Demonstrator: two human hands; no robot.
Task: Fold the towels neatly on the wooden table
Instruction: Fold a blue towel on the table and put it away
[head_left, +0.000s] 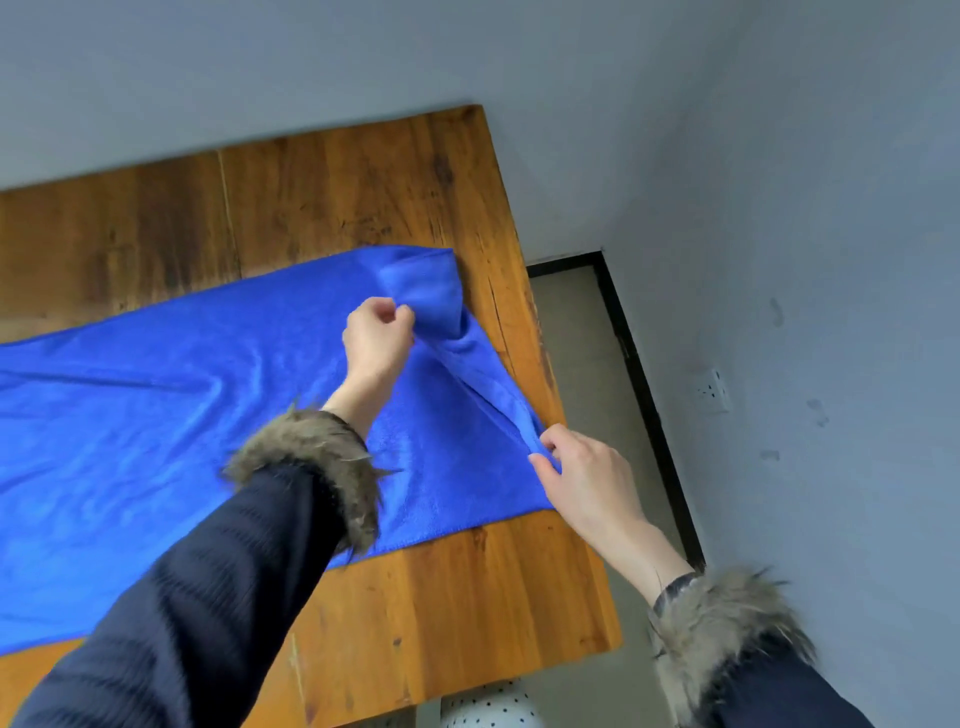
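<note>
I see the towel (156, 415) spread across the table (363, 182), its right end lifted; my left hand (376, 338) pinches the far corner, my right hand (582, 478) pinches the near one, fingers curled on cloth; holding both corners probably keeps that edge taut for an even fold leftward.

Left hand (376, 338) pinching blue towel (156, 441) far corner, right hand (582, 478) pinching near corner; towel lying on wooden table (467, 597).
</note>
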